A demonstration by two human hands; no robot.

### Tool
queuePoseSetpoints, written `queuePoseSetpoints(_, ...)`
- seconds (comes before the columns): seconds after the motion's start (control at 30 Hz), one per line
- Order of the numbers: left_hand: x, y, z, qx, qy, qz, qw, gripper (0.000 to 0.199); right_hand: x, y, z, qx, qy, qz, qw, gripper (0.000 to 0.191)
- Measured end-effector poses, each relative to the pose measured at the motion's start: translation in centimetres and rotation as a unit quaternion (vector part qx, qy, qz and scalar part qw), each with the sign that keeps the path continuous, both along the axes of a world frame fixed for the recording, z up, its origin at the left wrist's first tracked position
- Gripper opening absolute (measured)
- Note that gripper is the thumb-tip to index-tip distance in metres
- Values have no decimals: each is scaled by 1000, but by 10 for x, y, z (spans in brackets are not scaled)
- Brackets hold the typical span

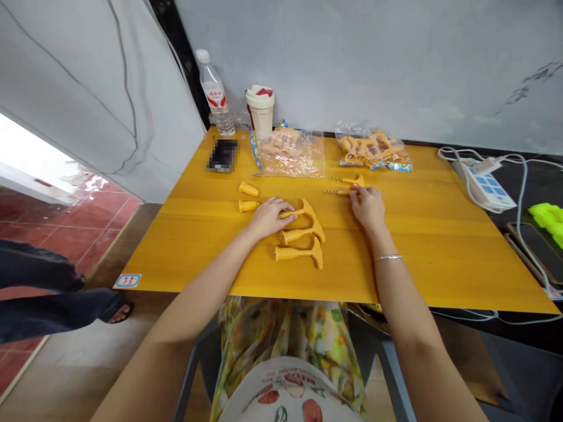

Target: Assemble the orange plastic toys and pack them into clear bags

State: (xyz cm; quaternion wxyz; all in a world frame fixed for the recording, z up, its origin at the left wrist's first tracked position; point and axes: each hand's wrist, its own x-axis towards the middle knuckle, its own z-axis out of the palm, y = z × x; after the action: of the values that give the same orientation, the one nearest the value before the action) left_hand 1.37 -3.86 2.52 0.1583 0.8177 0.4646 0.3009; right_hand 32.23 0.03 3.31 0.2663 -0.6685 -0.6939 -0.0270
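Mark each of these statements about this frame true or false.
The left hand rests on a yellow plastic T-handle. True.

A silver bangle circles the right wrist. True.

Both clear plastic bags are empty. False: they hold yellow parts.

The water bottle stands beside the power strip. False: it stands at the far left corner of the table, with the strip off to the right.

The right hand touches a metal-shafted yellow piece. True.
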Motion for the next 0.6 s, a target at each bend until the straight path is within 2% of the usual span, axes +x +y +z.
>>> queuePoseSetpoints(0.1,0,-3,6,-7,10,-41,999,22,1,2,-2,-4,11,0,1000,36)
queuePoseSetpoints(0.2,0,-5,12,-24,-2,-69,997,33,-6,2,3,7,70,28,997,37)
queuePoseSetpoints(0.27,1,-4,14,-35,-12,-76,996,44,-19,-5,14,-10,144,73,987,38)
queuePoseSetpoints(0.33,1,-3,14,-55,-29,-68,996,52,-39,-25,34,-54,229,144,961,38)
queuePoseSetpoints(0.43,0,0,12,-100,-71,-54,991,59,-74,-84,75,-123,319,285,896,33)
queuePoseSetpoints(0.5,0,1,11,-116,-88,-50,988,60,-93,-130,101,-165,369,395,825,35)
queuePoseSetpoints(0.57,0,2,10,-114,-92,-44,988,61,-106,-169,120,-180,399,521,732,42)
queuePoseSetpoints(0.6,1,2,9,-110,-92,-40,989,61,-111,-183,126,-170,377,560,718,39)
